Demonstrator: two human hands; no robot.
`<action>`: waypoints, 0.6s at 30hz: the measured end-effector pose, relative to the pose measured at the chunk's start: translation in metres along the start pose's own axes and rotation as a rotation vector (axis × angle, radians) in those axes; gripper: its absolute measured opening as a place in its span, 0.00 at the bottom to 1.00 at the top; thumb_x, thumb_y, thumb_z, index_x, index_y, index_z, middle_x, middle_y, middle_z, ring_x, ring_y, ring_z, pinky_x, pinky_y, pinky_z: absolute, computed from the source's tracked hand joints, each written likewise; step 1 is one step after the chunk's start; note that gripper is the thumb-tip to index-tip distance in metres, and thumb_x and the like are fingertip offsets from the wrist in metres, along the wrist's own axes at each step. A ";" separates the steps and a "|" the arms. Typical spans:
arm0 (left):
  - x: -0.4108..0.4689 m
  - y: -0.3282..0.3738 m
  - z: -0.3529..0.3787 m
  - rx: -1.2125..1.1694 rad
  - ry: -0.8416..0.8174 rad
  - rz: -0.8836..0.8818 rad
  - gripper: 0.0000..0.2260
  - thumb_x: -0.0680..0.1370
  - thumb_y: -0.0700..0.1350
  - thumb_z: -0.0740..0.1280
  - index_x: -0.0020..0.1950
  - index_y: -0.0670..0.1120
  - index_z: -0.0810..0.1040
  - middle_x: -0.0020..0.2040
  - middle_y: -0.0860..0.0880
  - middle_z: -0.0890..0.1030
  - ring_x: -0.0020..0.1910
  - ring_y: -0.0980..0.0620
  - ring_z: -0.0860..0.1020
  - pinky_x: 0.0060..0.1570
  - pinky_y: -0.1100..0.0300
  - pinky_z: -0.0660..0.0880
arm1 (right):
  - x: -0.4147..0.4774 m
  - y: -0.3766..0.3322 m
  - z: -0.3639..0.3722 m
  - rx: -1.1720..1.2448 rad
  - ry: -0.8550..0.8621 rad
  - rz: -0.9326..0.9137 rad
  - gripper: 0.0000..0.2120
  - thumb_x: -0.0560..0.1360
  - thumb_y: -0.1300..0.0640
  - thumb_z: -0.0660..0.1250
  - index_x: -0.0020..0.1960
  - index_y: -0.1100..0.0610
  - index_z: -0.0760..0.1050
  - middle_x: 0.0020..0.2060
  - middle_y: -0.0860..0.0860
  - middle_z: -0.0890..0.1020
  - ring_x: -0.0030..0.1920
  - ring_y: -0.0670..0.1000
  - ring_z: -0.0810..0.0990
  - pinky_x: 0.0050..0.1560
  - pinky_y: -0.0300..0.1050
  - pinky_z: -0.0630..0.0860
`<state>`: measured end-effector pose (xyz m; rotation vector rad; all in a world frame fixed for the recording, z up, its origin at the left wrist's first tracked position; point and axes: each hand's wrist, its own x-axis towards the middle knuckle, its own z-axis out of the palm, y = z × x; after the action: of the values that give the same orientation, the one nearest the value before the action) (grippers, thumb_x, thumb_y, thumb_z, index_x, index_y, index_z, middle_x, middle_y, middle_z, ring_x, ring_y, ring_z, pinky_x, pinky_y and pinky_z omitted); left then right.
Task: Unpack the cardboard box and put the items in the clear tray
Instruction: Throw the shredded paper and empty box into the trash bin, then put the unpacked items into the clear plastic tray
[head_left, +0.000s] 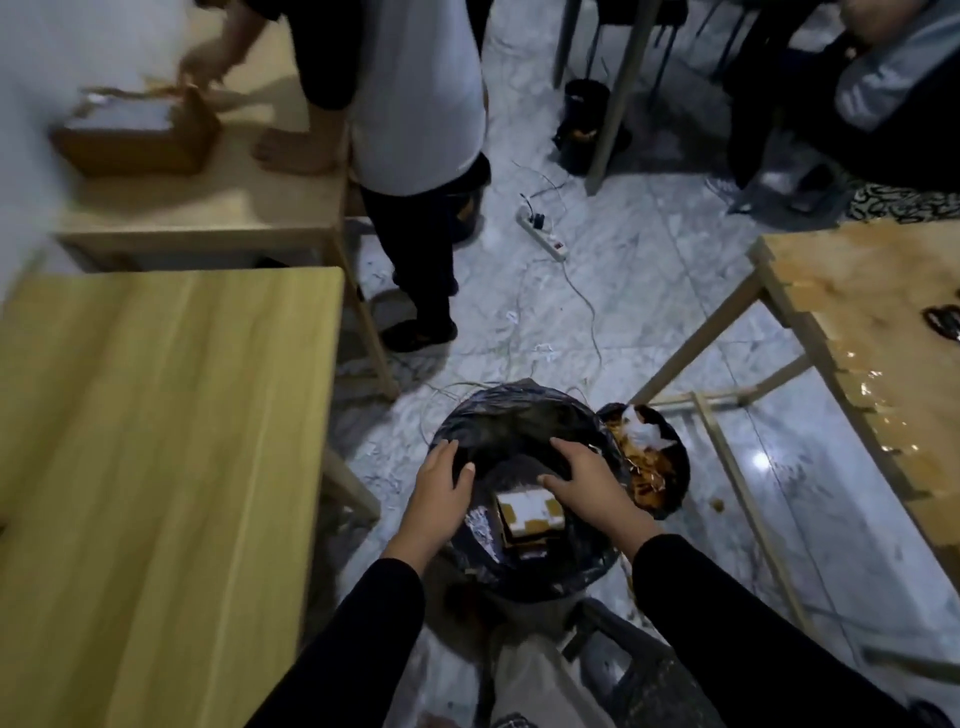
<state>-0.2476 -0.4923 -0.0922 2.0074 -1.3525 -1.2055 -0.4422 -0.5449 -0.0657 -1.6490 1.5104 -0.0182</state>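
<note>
Black sleeves frame the lower edge of the head view, each ending in a bare hand held over a bin lined with a black bag (519, 415). Left hand (439, 486): fingers spread and loosely curved, resting on the near-left rim of the bag, clasping nothing. Right hand (584, 480): fingers likewise spread, palm down over the right side of the opening, thumb pointing inward; it grips no object. Inside the bin, between and just below the two hands, lies a small cardboard box (530, 517) with a white label on its upper face; whether either hand touches it cannot be told, as the view is soft. A second, smaller bin (652, 462), holding brown and white scraps, stands just beside the first on its right. A yellow wooden table (156, 441) fills the left side. Beyond it, on another wooden table (234, 202), stands a second brown carton (137, 132), with another person in a white top (415, 98) beside it. A white power strip (543, 234) and loose cables lie on the marble floor (649, 291). At right, a wooden table (857, 322) carries patches of brown tape.
</note>
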 end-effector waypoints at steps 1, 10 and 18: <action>-0.006 0.001 -0.012 -0.001 0.036 0.010 0.23 0.81 0.51 0.56 0.75 0.45 0.58 0.76 0.47 0.58 0.75 0.50 0.56 0.72 0.57 0.55 | 0.000 -0.018 0.000 -0.014 0.011 -0.037 0.29 0.76 0.53 0.65 0.73 0.57 0.58 0.73 0.54 0.64 0.72 0.54 0.63 0.70 0.46 0.62; -0.077 -0.032 -0.151 -0.042 0.406 -0.013 0.21 0.82 0.49 0.55 0.73 0.43 0.60 0.75 0.46 0.61 0.74 0.50 0.59 0.72 0.56 0.57 | -0.006 -0.190 0.042 -0.147 -0.043 -0.406 0.27 0.76 0.52 0.64 0.72 0.57 0.61 0.72 0.54 0.66 0.71 0.55 0.65 0.70 0.47 0.62; -0.167 -0.121 -0.257 -0.096 0.980 -0.345 0.19 0.81 0.47 0.57 0.69 0.41 0.67 0.70 0.43 0.69 0.70 0.45 0.66 0.67 0.54 0.62 | -0.004 -0.336 0.154 -0.270 -0.255 -0.720 0.26 0.76 0.52 0.65 0.71 0.57 0.64 0.70 0.54 0.69 0.70 0.53 0.66 0.69 0.45 0.63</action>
<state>0.0080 -0.3187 0.0236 2.3066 -0.4662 -0.2462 -0.0914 -0.4942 0.0387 -2.2409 0.6935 0.0058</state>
